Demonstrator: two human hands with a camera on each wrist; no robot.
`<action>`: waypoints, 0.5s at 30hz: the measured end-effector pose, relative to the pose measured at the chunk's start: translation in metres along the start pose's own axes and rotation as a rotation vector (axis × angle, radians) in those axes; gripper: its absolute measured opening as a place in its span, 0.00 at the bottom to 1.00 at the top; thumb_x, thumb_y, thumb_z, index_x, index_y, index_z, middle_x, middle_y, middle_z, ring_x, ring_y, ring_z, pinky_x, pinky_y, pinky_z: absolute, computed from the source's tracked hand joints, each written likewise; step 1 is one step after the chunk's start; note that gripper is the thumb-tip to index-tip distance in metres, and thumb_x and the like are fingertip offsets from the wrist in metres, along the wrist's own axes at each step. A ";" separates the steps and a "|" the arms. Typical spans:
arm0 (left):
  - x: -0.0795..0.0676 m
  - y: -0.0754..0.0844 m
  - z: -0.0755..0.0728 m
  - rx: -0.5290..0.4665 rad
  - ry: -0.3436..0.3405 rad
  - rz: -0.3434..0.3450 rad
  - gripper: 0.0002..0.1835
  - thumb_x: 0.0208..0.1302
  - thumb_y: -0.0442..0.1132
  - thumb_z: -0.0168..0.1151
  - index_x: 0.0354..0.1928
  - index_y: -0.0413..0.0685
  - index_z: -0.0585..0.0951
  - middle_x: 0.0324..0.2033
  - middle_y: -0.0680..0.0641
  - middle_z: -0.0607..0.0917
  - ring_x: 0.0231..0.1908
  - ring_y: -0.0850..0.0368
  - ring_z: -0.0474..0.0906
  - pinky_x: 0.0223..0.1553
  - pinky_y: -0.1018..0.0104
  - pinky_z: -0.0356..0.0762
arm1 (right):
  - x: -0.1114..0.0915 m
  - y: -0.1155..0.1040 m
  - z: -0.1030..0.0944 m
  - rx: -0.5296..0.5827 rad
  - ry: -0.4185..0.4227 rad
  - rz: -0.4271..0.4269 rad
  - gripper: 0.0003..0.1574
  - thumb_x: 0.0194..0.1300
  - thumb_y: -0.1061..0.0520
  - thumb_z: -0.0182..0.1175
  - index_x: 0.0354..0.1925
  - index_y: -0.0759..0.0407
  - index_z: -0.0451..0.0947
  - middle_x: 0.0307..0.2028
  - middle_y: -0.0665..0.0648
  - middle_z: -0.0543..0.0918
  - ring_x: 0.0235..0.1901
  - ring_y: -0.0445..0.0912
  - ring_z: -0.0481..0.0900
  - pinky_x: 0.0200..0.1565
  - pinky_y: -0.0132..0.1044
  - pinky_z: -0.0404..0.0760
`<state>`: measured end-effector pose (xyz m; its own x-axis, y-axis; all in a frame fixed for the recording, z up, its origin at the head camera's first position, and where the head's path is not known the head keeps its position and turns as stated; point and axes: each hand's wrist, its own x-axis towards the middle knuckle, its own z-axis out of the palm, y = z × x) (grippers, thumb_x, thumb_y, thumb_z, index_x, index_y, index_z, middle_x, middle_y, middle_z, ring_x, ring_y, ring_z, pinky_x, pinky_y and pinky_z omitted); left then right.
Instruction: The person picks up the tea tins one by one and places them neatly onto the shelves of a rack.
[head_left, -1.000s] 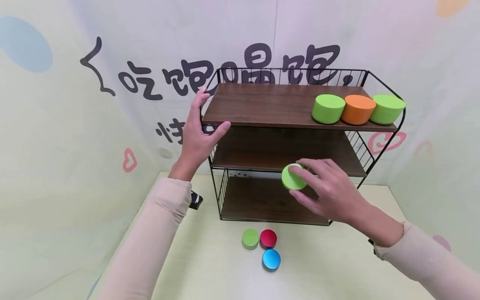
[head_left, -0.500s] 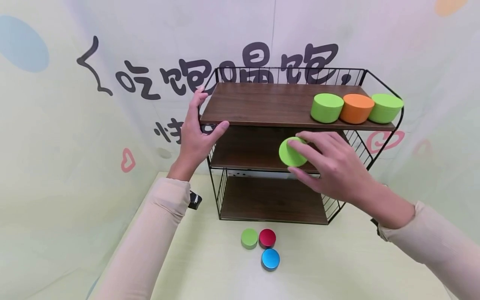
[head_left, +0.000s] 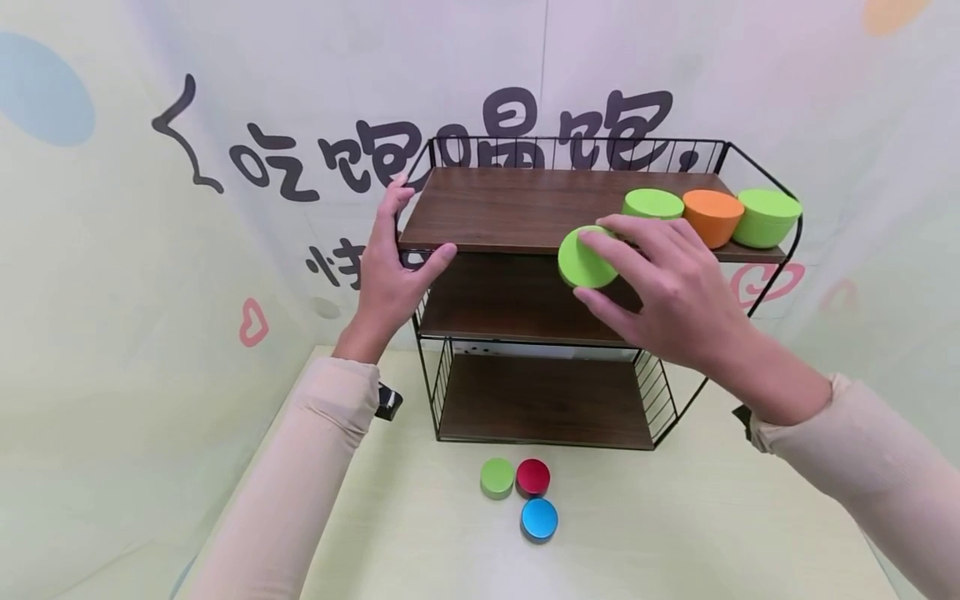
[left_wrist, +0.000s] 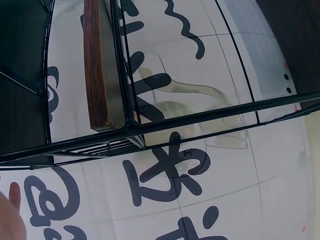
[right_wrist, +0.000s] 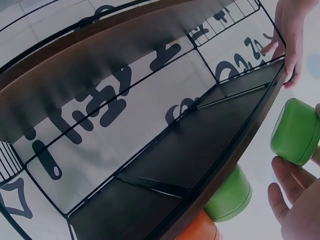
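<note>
My right hand point(head_left: 667, 287) pinches a round green tin point(head_left: 587, 257) by its sides, in front of the top board's front edge. In the right wrist view the same green tin point(right_wrist: 296, 131) shows between thumb and fingers, below the board. My left hand point(head_left: 393, 267) grips the upper left corner of the black wire shelf rack point(head_left: 517, 208), thumb on the front edge and fingers round the side. On the top board's right end stand a green tin point(head_left: 652, 202), partly hidden by my right hand, an orange tin point(head_left: 712, 217) and another green tin point(head_left: 767, 218).
On the table point(head_left: 637, 533) before the rack stand a small green tin point(head_left: 497, 477), a red tin point(head_left: 533, 477) and a blue tin point(head_left: 539, 519). The rack has a middle board point(head_left: 510, 308) and a bottom board point(head_left: 540, 400). A printed cloth backdrop point(head_left: 300, 100) hangs behind.
My right hand has raised the green tin from in front of the lower boards to the height of the top board's front edge. My left hand keeps its grip on the rack.
</note>
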<state>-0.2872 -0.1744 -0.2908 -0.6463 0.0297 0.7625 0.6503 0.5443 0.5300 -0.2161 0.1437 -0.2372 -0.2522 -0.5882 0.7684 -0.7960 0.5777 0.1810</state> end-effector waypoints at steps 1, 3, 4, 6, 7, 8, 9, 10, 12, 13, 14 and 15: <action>0.000 0.000 0.000 -0.001 0.000 0.001 0.40 0.59 0.51 0.69 0.71 0.53 0.64 0.74 0.62 0.59 0.71 0.69 0.54 0.68 0.59 0.58 | 0.001 0.001 0.000 0.000 0.004 0.004 0.30 0.61 0.50 0.67 0.57 0.65 0.78 0.51 0.71 0.80 0.52 0.64 0.77 0.54 0.56 0.72; 0.000 0.001 0.000 -0.002 -0.001 0.003 0.40 0.59 0.51 0.69 0.71 0.53 0.64 0.74 0.62 0.59 0.71 0.69 0.54 0.68 0.58 0.58 | 0.004 0.004 -0.001 -0.001 0.011 0.010 0.30 0.61 0.51 0.67 0.57 0.66 0.78 0.50 0.71 0.80 0.52 0.64 0.77 0.54 0.57 0.72; 0.000 0.001 0.000 -0.002 -0.001 0.004 0.40 0.59 0.51 0.69 0.71 0.53 0.64 0.74 0.62 0.59 0.71 0.69 0.54 0.68 0.58 0.58 | 0.006 0.005 -0.001 -0.001 0.011 0.016 0.29 0.62 0.51 0.67 0.57 0.66 0.78 0.50 0.71 0.80 0.52 0.64 0.77 0.53 0.56 0.72; 0.000 0.001 0.000 -0.003 0.000 0.005 0.40 0.59 0.51 0.69 0.70 0.52 0.64 0.74 0.64 0.59 0.71 0.69 0.54 0.68 0.58 0.59 | 0.010 0.007 -0.002 0.000 0.013 0.027 0.29 0.62 0.52 0.66 0.57 0.66 0.78 0.50 0.71 0.80 0.52 0.63 0.77 0.52 0.56 0.72; 0.000 0.001 0.000 -0.003 0.000 0.006 0.40 0.59 0.51 0.69 0.70 0.52 0.64 0.74 0.64 0.59 0.71 0.69 0.55 0.68 0.58 0.59 | 0.011 0.009 -0.002 0.000 0.016 0.033 0.28 0.62 0.52 0.66 0.57 0.66 0.78 0.50 0.71 0.80 0.52 0.63 0.77 0.52 0.56 0.72; 0.000 0.001 0.000 -0.003 -0.001 0.007 0.40 0.59 0.51 0.69 0.70 0.51 0.64 0.74 0.63 0.59 0.71 0.69 0.55 0.67 0.57 0.59 | 0.013 0.010 -0.002 0.004 0.017 0.040 0.28 0.62 0.53 0.66 0.57 0.66 0.78 0.51 0.70 0.80 0.52 0.63 0.77 0.51 0.55 0.72; 0.000 0.001 0.000 -0.002 0.000 0.008 0.40 0.59 0.51 0.69 0.70 0.51 0.64 0.74 0.63 0.59 0.71 0.69 0.55 0.67 0.57 0.59 | 0.015 0.011 -0.002 0.008 0.019 0.047 0.28 0.62 0.53 0.66 0.57 0.66 0.78 0.51 0.70 0.80 0.52 0.62 0.77 0.50 0.55 0.72; 0.000 0.001 0.000 -0.001 0.001 0.009 0.40 0.59 0.51 0.69 0.70 0.50 0.64 0.74 0.62 0.59 0.71 0.69 0.55 0.67 0.57 0.59 | 0.016 0.013 -0.001 0.013 0.022 0.054 0.28 0.62 0.54 0.66 0.58 0.67 0.78 0.51 0.70 0.80 0.52 0.62 0.77 0.49 0.54 0.71; 0.000 0.001 0.000 0.000 0.004 0.012 0.40 0.59 0.50 0.69 0.70 0.50 0.64 0.75 0.59 0.60 0.71 0.68 0.55 0.67 0.57 0.59 | 0.019 0.015 0.000 0.025 0.029 0.062 0.28 0.62 0.55 0.67 0.58 0.67 0.78 0.51 0.70 0.80 0.52 0.61 0.77 0.47 0.54 0.71; 0.000 0.001 0.000 0.002 0.004 0.013 0.40 0.59 0.50 0.69 0.70 0.50 0.64 0.75 0.58 0.60 0.71 0.68 0.55 0.67 0.57 0.59 | 0.019 0.017 0.001 0.030 0.033 0.066 0.28 0.61 0.55 0.67 0.58 0.67 0.77 0.51 0.70 0.80 0.52 0.61 0.77 0.47 0.54 0.70; 0.000 0.001 0.000 0.003 0.004 0.015 0.40 0.59 0.50 0.69 0.70 0.50 0.64 0.75 0.56 0.60 0.71 0.68 0.55 0.67 0.57 0.60 | 0.020 0.018 0.001 0.036 0.035 0.071 0.29 0.61 0.56 0.67 0.58 0.66 0.77 0.52 0.70 0.80 0.52 0.61 0.77 0.47 0.54 0.70; 0.000 0.001 0.000 0.004 0.005 0.016 0.40 0.59 0.50 0.69 0.70 0.50 0.64 0.75 0.55 0.61 0.71 0.68 0.55 0.67 0.57 0.60 | 0.020 0.019 0.002 0.037 0.034 0.074 0.28 0.61 0.56 0.67 0.58 0.66 0.77 0.52 0.69 0.80 0.52 0.61 0.77 0.47 0.55 0.69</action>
<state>-0.2868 -0.1739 -0.2904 -0.6337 0.0345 0.7728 0.6591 0.5469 0.5161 -0.2370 0.1422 -0.2196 -0.2923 -0.5249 0.7994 -0.7957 0.5971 0.1012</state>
